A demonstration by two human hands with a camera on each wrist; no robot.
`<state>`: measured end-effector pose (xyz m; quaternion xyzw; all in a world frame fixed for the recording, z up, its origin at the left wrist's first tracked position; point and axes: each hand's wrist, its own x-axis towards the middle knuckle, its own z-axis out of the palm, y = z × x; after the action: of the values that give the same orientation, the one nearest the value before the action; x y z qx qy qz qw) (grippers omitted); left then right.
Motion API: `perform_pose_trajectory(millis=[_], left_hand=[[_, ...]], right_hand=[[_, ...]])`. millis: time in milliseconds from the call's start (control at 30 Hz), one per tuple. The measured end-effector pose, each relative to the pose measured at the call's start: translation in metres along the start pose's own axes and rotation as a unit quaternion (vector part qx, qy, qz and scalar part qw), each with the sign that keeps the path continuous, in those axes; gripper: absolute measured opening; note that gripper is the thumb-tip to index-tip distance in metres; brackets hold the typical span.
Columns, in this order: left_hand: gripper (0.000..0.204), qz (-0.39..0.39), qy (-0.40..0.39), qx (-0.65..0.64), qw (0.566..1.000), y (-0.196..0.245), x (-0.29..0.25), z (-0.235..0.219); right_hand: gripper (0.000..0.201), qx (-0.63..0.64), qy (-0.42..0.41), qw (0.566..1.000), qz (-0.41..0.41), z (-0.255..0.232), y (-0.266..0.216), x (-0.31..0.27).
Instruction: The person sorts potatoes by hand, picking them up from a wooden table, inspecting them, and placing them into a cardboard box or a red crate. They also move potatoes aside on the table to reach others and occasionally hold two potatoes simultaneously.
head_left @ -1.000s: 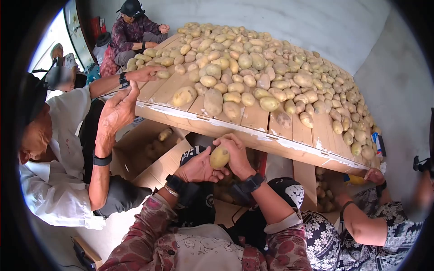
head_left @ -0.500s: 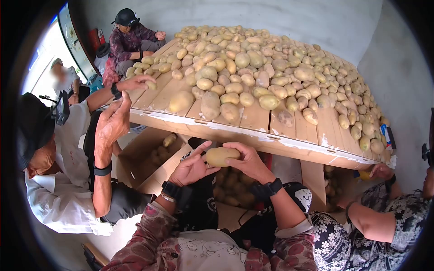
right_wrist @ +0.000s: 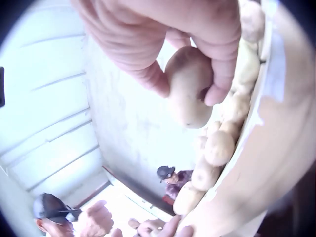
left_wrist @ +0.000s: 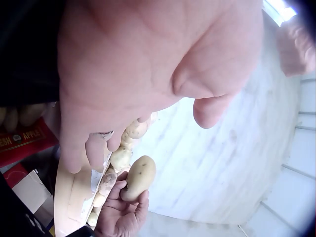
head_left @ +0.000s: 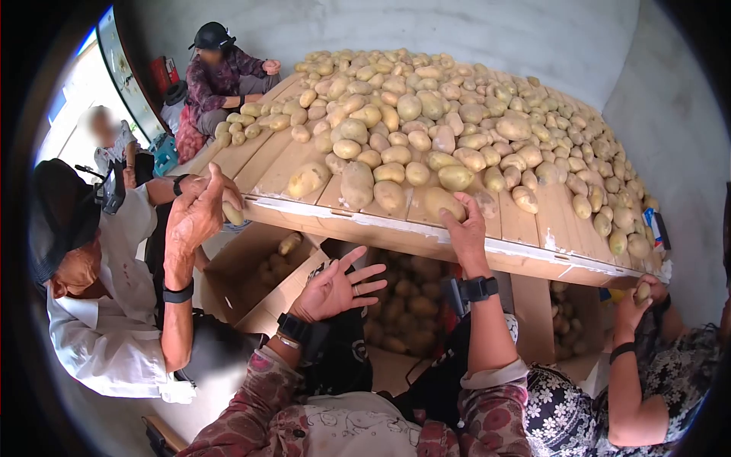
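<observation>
My right hand [head_left: 467, 233] pinches a large potato [head_left: 443, 204] at the front edge of the cardboard-covered table [head_left: 343, 218]. In the right wrist view the thumb and fingers of my right hand [right_wrist: 173, 44] grip that potato [right_wrist: 190, 89] from both sides. Palm up and fingers spread, my left hand [head_left: 335, 291] holds nothing below the table edge. The left wrist view shows my left hand [left_wrist: 153, 64] close up, with the potato [left_wrist: 139, 177] in the right hand beyond it. Many potatoes [head_left: 426, 107] lie heaped on the table.
Under the table are a box of potatoes [head_left: 403, 305], a carton [head_left: 228, 266] at left and another box with potatoes [head_left: 567, 327] at right. A person in a white shirt [head_left: 106, 305] sits at left, one in a floral top [head_left: 647, 373] at right; others sit farther back.
My right hand has carried the potato up and right, out of my left hand to the table edge. The left hand's fingers have spread. The neighbour at left has drawn a potato back from the table.
</observation>
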<state>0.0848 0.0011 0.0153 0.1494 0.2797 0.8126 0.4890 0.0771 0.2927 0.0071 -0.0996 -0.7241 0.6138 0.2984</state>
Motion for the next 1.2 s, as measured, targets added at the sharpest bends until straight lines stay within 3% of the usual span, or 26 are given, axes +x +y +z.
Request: perform_pose_trajectory(millis=[133,200,233,300,400,567,733,833,967,1067,1133,1200], left_hand=[[0.061,-0.009,0.009,0.002,1.0,0.003,-0.003,0.002],[0.059,-0.007,0.009,0.009,1.0,0.004,-0.006,0.002],[0.057,-0.008,0.0,0.018,1.0,0.004,-0.005,0.002],[0.057,-0.016,-0.005,0.013,1.0,0.006,-0.004,0.0],[0.058,-0.024,-0.005,0.009,1.0,0.006,-0.003,0.002],[0.059,-0.047,-0.009,0.028,0.998,0.007,0.0,0.004],[0.059,-0.054,-0.004,0.039,0.998,0.006,-0.001,0.006],[0.06,-0.05,-0.001,0.022,0.999,0.006,0.0,0.006],[0.059,-0.056,0.001,0.048,0.997,0.005,0.001,0.003],[0.061,-0.048,0.004,0.032,0.998,0.004,0.002,-0.004],[0.062,-0.048,0.026,0.045,0.998,0.004,0.0,-0.005],[0.058,-0.04,0.004,0.043,0.998,0.005,-0.004,-0.011]], right_hand=[[0.044,0.039,0.011,0.999,-0.006,0.022,0.002,0.009],[0.047,-0.178,0.046,0.978,-0.1,0.033,0.005,0.006],[0.047,-0.18,0.045,0.978,-0.098,0.034,0.006,0.003],[0.049,-0.321,-0.052,0.942,-0.083,0.033,0.003,-0.003],[0.053,-0.397,-0.066,0.914,-0.059,0.018,-0.007,-0.007],[0.052,-0.333,-0.068,0.937,-0.081,0.015,-0.009,0.001],[0.055,-0.319,-0.097,0.943,-0.015,0.024,-0.012,0.007],[0.054,-0.333,-0.077,0.938,-0.055,0.025,-0.009,0.004],[0.055,-0.312,-0.101,0.944,-0.023,0.02,-0.008,0.004],[0.063,-0.299,-0.089,0.943,-0.114,0.015,0.016,0.003],[0.067,-0.318,-0.08,0.939,-0.106,0.011,0.005,-0.005],[0.057,-0.281,-0.041,0.942,-0.178,0.007,0.005,-0.009]])
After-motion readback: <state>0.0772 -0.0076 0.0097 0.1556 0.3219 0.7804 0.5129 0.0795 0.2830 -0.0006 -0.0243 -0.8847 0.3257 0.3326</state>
